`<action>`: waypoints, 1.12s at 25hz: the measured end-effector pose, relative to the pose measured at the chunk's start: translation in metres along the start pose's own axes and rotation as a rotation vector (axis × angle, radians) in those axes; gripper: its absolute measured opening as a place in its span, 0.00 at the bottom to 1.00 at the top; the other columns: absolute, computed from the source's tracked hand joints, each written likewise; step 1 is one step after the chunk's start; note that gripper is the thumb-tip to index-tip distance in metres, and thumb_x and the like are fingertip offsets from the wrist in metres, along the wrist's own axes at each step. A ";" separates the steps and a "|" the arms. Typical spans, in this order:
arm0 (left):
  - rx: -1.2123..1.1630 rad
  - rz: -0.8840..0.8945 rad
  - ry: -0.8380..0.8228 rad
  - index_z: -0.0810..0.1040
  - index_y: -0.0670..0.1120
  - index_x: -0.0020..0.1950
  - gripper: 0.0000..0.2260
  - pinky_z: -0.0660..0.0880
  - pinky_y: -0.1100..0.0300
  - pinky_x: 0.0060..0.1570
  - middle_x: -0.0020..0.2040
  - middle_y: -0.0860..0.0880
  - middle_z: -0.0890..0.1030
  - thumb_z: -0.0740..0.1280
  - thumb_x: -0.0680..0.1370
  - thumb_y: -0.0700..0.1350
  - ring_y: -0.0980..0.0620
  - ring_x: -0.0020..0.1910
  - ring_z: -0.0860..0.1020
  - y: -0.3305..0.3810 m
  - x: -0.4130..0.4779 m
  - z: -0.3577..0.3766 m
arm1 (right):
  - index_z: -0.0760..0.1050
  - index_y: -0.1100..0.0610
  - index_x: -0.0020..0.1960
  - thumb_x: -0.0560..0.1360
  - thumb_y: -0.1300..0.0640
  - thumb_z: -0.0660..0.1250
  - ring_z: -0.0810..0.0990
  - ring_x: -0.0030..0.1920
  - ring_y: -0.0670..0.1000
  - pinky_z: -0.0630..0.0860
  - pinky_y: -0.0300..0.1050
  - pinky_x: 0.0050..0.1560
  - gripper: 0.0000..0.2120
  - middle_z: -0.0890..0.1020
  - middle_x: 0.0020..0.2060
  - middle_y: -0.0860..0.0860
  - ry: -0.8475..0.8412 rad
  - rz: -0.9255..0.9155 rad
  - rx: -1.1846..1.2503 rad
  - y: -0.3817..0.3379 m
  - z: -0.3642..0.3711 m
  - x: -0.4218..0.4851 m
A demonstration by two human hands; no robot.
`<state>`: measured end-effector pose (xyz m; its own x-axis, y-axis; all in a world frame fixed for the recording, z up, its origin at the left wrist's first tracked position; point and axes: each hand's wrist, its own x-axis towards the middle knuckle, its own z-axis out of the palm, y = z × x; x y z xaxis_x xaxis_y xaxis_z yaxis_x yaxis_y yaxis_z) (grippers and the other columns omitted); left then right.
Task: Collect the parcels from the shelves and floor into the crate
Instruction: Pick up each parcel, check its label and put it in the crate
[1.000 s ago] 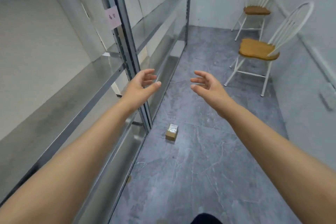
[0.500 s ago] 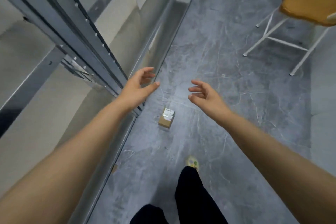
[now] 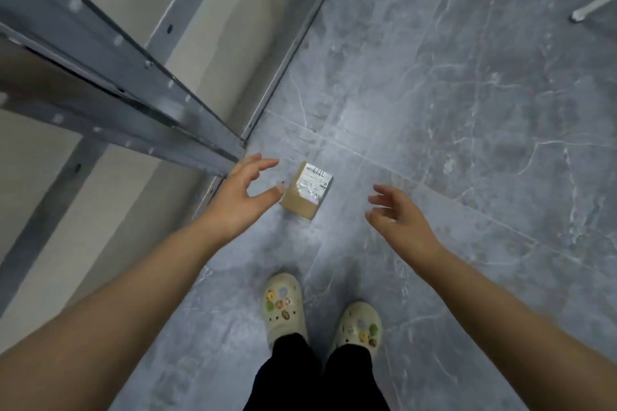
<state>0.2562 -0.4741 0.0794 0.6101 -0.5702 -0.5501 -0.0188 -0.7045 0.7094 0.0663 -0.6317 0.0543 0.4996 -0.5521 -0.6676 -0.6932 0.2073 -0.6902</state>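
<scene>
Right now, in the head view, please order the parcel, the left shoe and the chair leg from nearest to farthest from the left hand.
1. parcel, just right of the left hand.
2. left shoe, below it.
3. chair leg, far upper right.

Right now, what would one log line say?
left hand open near cardboard parcel | right hand open, apart | parcel on floor, not held

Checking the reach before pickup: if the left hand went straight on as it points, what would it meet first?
Probably the cardboard parcel on the floor: the open left hand aims at its left edge. Depth is unclear; the fingers could land on bare floor beside it.
</scene>
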 end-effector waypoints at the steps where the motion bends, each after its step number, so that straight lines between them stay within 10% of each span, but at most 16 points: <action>1: -0.029 -0.046 0.003 0.72 0.58 0.64 0.18 0.66 0.59 0.61 0.73 0.56 0.63 0.69 0.76 0.46 0.57 0.64 0.67 -0.019 0.013 0.010 | 0.68 0.53 0.66 0.75 0.62 0.66 0.76 0.52 0.49 0.72 0.38 0.50 0.21 0.76 0.59 0.52 -0.007 0.043 0.003 0.018 0.013 0.019; 10: -0.164 -0.341 -0.099 0.45 0.51 0.78 0.37 0.58 0.66 0.59 0.75 0.56 0.59 0.66 0.78 0.46 0.56 0.73 0.60 -0.172 0.137 0.119 | 0.51 0.47 0.76 0.75 0.56 0.66 0.65 0.71 0.51 0.65 0.49 0.68 0.36 0.62 0.74 0.47 -0.201 0.329 0.265 0.147 0.136 0.181; 14: -0.176 -0.336 -0.151 0.63 0.51 0.73 0.26 0.71 0.70 0.50 0.65 0.55 0.73 0.68 0.77 0.44 0.62 0.54 0.75 -0.176 0.146 0.131 | 0.63 0.43 0.67 0.75 0.62 0.62 0.76 0.58 0.44 0.73 0.40 0.50 0.25 0.75 0.62 0.43 -0.233 0.260 0.387 0.143 0.150 0.192; 21: -0.293 -0.237 -0.087 0.69 0.56 0.58 0.13 0.70 0.50 0.66 0.67 0.51 0.73 0.68 0.76 0.51 0.52 0.67 0.71 -0.044 0.061 0.081 | 0.61 0.40 0.66 0.76 0.63 0.62 0.72 0.65 0.45 0.73 0.38 0.54 0.25 0.73 0.64 0.42 -0.123 0.124 0.417 0.021 0.050 0.075; 25: -0.394 -0.053 -0.079 0.69 0.60 0.60 0.19 0.74 0.60 0.62 0.69 0.57 0.71 0.67 0.70 0.55 0.59 0.66 0.72 0.092 -0.011 0.022 | 0.62 0.43 0.69 0.70 0.53 0.68 0.71 0.66 0.45 0.72 0.46 0.64 0.30 0.74 0.62 0.42 -0.024 0.005 0.390 -0.096 -0.032 -0.015; 28: -0.459 0.076 -0.094 0.70 0.62 0.60 0.20 0.76 0.69 0.52 0.62 0.59 0.76 0.68 0.69 0.52 0.65 0.58 0.76 0.184 -0.049 -0.025 | 0.62 0.42 0.69 0.75 0.59 0.67 0.77 0.59 0.44 0.78 0.39 0.50 0.27 0.74 0.57 0.42 0.008 -0.108 0.412 -0.187 -0.082 -0.077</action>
<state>0.2431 -0.5656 0.2482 0.5457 -0.6635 -0.5119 0.3048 -0.4119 0.8588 0.1154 -0.6940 0.2574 0.5526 -0.5945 -0.5841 -0.3706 0.4525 -0.8111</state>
